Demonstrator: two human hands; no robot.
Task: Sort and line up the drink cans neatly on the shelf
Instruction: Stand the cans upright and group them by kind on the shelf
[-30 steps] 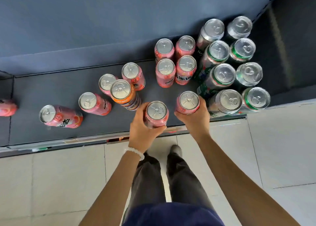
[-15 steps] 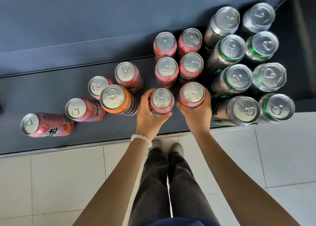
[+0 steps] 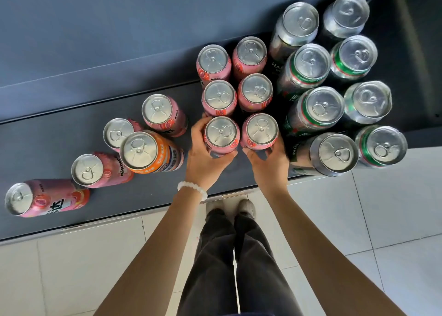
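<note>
Setting the third pair into the pink block near the shelf's front edge, left hand gripping one pink can, right hand gripping another; next, likely release and fetch the loose cans toward the left end.

Both arms bare, extended forward and slightly inward, forearms converging toward hands. Left hand curled around pink can, thumb on near side, fingers wrapped round far left side, fingertips showing at can's top-left edge. White bead bracelet on left wrist. Right hand just beside left, apart from it, gripping second pink can from below, thumb and fingertips pressed on near wall. Legs in dark trousers and shoes visible below between arms.
</note>
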